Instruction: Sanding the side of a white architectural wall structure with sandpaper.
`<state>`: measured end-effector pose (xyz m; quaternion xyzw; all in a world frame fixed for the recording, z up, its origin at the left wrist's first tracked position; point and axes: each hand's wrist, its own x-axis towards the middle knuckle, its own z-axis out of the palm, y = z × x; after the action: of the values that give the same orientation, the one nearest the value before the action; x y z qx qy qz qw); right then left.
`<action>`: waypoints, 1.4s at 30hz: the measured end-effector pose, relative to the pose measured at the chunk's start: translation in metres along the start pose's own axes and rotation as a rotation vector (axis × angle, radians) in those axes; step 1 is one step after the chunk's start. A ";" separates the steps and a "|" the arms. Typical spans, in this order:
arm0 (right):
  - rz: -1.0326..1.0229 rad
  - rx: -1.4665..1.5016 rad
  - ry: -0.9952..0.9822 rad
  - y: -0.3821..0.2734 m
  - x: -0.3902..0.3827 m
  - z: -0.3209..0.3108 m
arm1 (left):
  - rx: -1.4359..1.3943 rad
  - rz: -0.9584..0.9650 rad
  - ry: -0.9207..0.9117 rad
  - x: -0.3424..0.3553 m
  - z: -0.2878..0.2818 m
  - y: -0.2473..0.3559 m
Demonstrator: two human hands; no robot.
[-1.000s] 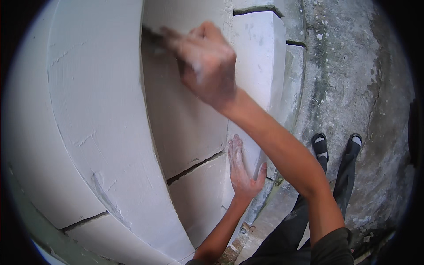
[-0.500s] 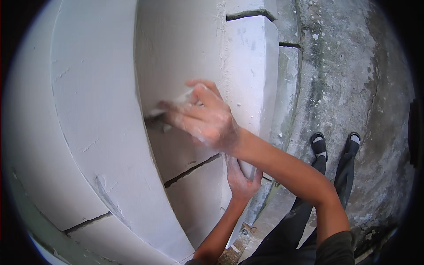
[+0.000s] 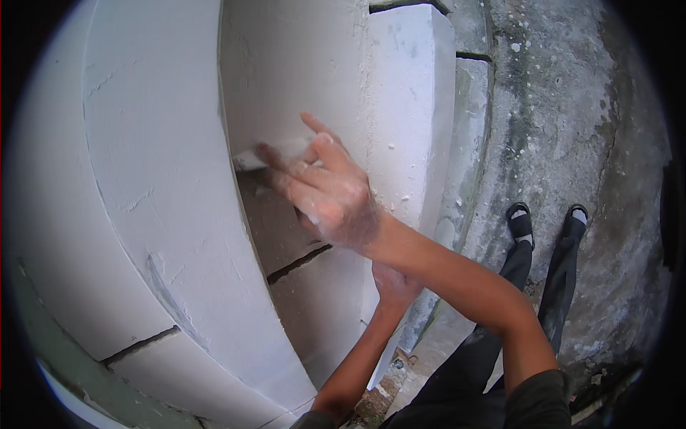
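Fingers of my right hand [image 3: 329,189], dusted white, are curled on a flat scraper [image 3: 251,159] smeared with white, some fingers splayed over it. Its blade lies against the pale inner wall face [image 3: 300,71], beside the long edge of the white panel [image 3: 153,107] on the left. My left hand [image 3: 393,284] is at the white block [image 3: 407,100] on the right, below my right forearm, which hides its fingers.
A weathered concrete floor [image 3: 557,114] with white specks lies to the right. My legs and dark sandals [image 3: 520,225] show there. Stepped blocks [image 3: 471,93] with dark gaps border the floor, and a dark joint [image 3: 296,261] crosses the wall below my right hand.
My right hand has come down along the wall with the scraper since the first frame. My left hand has become hidden behind my right forearm.
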<state>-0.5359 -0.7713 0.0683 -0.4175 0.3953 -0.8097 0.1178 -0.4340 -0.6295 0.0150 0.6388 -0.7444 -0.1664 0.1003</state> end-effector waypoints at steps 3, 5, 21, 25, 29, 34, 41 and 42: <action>-0.034 0.132 -0.163 -0.034 -0.042 0.000 | 0.374 0.145 0.192 0.006 -0.010 0.011; -0.080 0.033 -0.188 -0.024 -0.028 -0.007 | 0.155 -0.063 -0.067 -0.022 -0.007 -0.025; 0.185 -0.311 -0.291 0.023 0.031 -0.089 | -0.043 0.142 0.039 0.015 -0.015 0.024; 0.541 -0.052 -0.579 0.016 0.039 -0.083 | -0.028 0.139 0.064 0.015 -0.016 0.024; 0.716 0.050 -0.672 0.018 0.023 -0.064 | 0.000 0.142 0.079 0.014 -0.018 0.019; 0.562 0.008 -0.289 0.005 0.004 -0.032 | -0.065 0.033 -0.002 0.010 -0.010 0.011; 0.802 0.068 -0.334 0.002 0.021 -0.037 | -0.033 0.200 0.232 0.015 -0.006 0.011; 0.557 -0.032 -0.257 0.005 0.018 -0.030 | 0.002 0.111 0.155 0.008 -0.006 0.007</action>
<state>-0.5703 -0.7678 0.0649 -0.3939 0.4890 -0.6806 0.3775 -0.4396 -0.6374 0.0226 0.6075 -0.7689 -0.1100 0.1662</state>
